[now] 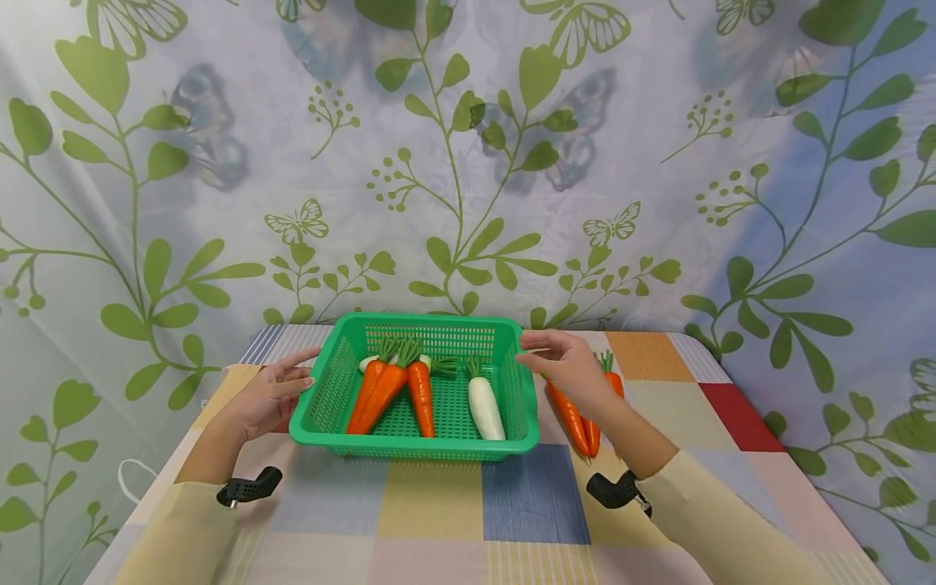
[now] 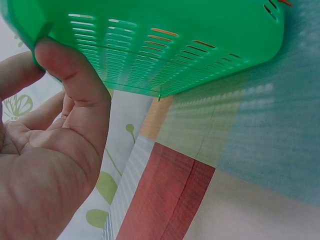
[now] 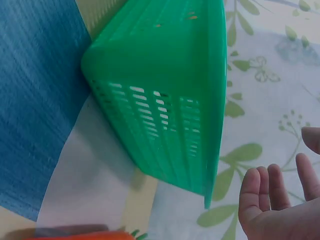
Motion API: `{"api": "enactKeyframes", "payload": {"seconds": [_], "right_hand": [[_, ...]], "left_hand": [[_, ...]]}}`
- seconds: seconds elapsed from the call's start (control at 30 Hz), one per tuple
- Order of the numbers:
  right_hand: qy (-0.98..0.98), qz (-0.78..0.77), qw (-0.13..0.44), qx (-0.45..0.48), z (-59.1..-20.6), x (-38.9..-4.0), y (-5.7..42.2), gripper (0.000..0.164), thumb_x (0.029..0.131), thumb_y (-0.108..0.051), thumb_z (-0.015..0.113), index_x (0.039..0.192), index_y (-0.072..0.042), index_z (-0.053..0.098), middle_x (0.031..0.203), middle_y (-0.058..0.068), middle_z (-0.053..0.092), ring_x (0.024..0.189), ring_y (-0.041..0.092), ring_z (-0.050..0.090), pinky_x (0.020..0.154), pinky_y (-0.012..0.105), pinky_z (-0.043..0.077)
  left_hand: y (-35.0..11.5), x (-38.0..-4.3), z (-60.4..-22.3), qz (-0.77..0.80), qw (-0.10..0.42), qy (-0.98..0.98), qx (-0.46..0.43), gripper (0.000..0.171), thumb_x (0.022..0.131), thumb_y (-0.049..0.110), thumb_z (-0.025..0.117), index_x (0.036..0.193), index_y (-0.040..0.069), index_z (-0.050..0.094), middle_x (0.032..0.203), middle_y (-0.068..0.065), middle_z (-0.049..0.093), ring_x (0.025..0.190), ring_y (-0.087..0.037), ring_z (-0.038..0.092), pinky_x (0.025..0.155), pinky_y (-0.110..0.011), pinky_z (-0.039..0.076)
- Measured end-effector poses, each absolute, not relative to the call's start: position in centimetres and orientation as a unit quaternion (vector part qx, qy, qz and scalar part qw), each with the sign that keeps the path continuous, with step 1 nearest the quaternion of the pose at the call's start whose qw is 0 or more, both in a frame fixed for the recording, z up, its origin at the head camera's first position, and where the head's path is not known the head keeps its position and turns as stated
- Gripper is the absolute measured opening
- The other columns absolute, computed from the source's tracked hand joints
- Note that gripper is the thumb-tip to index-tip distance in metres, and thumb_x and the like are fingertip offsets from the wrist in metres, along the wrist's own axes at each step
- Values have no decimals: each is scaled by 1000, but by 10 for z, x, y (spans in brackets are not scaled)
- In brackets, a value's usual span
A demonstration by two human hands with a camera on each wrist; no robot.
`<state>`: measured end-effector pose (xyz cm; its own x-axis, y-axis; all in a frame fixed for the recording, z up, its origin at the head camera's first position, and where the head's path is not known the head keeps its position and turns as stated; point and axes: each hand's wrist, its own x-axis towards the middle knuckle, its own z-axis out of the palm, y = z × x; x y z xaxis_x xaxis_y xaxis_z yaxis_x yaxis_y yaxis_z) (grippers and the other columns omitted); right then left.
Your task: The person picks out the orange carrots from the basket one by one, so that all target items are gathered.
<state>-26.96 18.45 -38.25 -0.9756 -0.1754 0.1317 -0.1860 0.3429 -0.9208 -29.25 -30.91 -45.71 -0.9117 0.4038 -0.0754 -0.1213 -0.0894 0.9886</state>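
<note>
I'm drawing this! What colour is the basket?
The basket is green, seen best in the head view.

Green basket [image 1: 413,444], orange carrots [image 1: 383,393]

The patchwork-covered table [image 1: 431,504] bears a green basket [image 1: 413,444] and loose carrots [image 1: 571,418].

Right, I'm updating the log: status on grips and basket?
Left grip at green basket, hold unclear; right grip open, apart. Basket on table, vegetables inside. Possibly in the way: loose carrots alongside.
</note>
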Motion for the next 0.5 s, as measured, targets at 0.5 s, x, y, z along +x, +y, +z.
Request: {"api": "enactKeyframes", "payload": {"seconds": [0.5], "right_hand": [[-762, 637, -56, 98, -380, -267, 143, 40, 93, -17, 76, 130, -5, 66, 132, 19, 62, 110, 23, 69, 100, 44, 58]], "left_hand": [[-308, -291, -455, 726, 178, 656, 108, 68, 105, 7, 54, 162, 6, 17, 117, 1, 67, 101, -14, 74, 87, -34, 63]]}}
